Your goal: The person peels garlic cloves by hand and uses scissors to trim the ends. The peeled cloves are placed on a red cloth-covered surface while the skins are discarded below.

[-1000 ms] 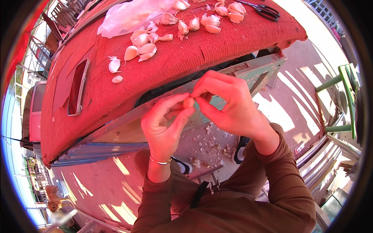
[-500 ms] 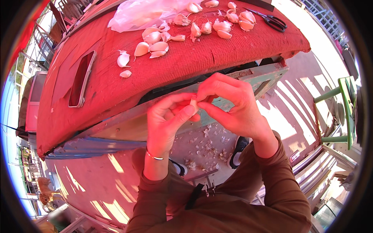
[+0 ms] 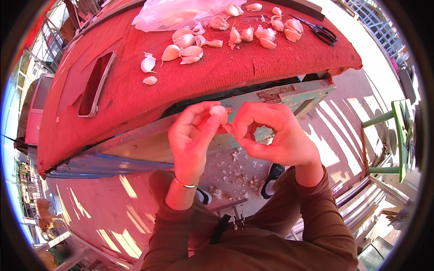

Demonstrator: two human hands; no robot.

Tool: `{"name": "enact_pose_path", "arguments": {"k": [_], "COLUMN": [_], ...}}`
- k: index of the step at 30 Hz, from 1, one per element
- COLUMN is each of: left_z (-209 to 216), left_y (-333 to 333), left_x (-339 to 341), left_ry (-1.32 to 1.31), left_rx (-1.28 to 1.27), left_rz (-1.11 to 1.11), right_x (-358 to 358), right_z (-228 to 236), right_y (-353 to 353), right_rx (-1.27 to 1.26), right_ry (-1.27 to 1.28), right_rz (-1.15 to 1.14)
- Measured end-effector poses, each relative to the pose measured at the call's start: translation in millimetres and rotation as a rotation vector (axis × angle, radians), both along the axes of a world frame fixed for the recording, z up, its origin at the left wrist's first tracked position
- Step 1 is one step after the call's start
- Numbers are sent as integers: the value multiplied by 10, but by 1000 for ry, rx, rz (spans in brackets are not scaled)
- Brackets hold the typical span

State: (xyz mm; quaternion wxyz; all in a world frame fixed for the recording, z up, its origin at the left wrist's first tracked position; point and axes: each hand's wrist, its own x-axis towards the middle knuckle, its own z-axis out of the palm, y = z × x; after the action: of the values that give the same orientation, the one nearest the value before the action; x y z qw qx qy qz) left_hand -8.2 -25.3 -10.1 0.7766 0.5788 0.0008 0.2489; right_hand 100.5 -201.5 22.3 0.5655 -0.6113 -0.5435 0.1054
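Between the thumb and fingers of my left hand (image 3: 193, 131) is a pale garlic clove (image 3: 219, 114), its smooth rounded side showing. Close beside it, my right hand (image 3: 273, 133) pinches a small strip of garlic skin (image 3: 229, 130) at the clove's lower end. Both hands are in front of the near edge of a red-covered table (image 3: 135, 97). On the table lie several garlic cloves (image 3: 191, 54) and partly broken garlic bulbs (image 3: 294, 29), some with papery skin. A single small clove (image 3: 150, 80) lies nearest the edge.
A phone (image 3: 96, 84) lies at the table's left, a crumpled plastic bag (image 3: 174, 14) at the back, and black-handled scissors (image 3: 323, 34) at the right. Bits of skin (image 3: 235, 176) litter the floor between my shoes. A green stool (image 3: 400, 140) stands at the right.
My right hand has moved slightly right and down, away from the clove, with a strip of skin in its pinch. The clove now shows more of its smooth surface in my left hand.
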Motion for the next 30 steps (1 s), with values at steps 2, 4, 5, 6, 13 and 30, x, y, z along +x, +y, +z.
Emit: {"name": "enact_pose_path", "arguments": {"k": [2, 4, 5, 6, 13, 30], "left_z": [11, 11, 15, 22, 52, -69], "left_y": [-8, -4, -3, 5, 54, 80], "left_x": [-10, -20, -22, -25, -33, 3], "left_ry": [3, 4, -3, -9, -17, 30], "left_rx": [-3, 12, 10, 8, 32, -21], "left_rz": [-8, -8, 3, 13, -73, -151], "right_x": [20, 25, 39, 56, 83, 30], "right_z": [5, 41, 54, 67, -6, -53], "right_y": [-19, -49, -81, -115, -42, 90], "right_rx": [-35, -81, -90, -99, 2, 141], "right_ry": [12, 81, 79, 77, -72, -151], "right_rz": [13, 27, 48, 69, -180, -221]}}
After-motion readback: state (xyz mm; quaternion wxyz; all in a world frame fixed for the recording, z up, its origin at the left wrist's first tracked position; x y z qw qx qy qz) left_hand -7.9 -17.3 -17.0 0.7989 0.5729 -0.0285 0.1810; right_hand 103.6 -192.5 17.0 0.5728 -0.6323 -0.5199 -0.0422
